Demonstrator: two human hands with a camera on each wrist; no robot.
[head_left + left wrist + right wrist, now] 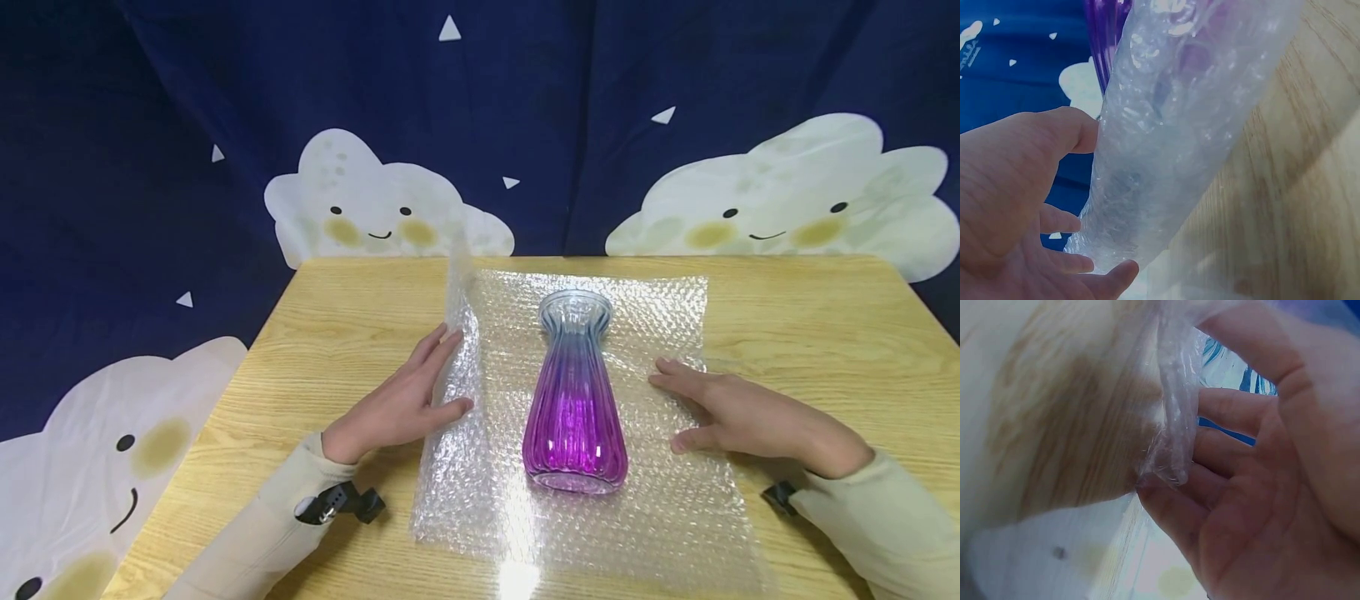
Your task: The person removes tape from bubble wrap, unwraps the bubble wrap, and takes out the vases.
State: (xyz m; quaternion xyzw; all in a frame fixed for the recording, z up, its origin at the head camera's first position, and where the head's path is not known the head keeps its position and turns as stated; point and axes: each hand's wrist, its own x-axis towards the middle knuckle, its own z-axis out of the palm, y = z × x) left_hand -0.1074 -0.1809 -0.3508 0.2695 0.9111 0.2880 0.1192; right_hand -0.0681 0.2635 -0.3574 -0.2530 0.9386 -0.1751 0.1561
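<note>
A ribbed glass vase [576, 392], blue at the neck and purple toward its base, lies on its side on a sheet of bubble wrap [645, 517]. The vase's neck points to the far side. At the left, the sheet's border stands up from the table, and my left hand [397, 404] touches it with extended fingers. In the left wrist view the thumb and fingertips of this hand [1016, 169] meet the raised wrap [1166, 125]. My right hand [750, 417] rests at the sheet's right border, fingers loosely spread; in the right wrist view the wrap's edge [1179, 406] hangs in front of its fingers.
The sheet lies on a wooden table [360, 300], whose bare wood shows to either side. Behind the far edge hangs a dark blue curtain [540, 100] printed with smiling clouds [390, 200]. Each wrist carries a small black camera on a strap [337, 502].
</note>
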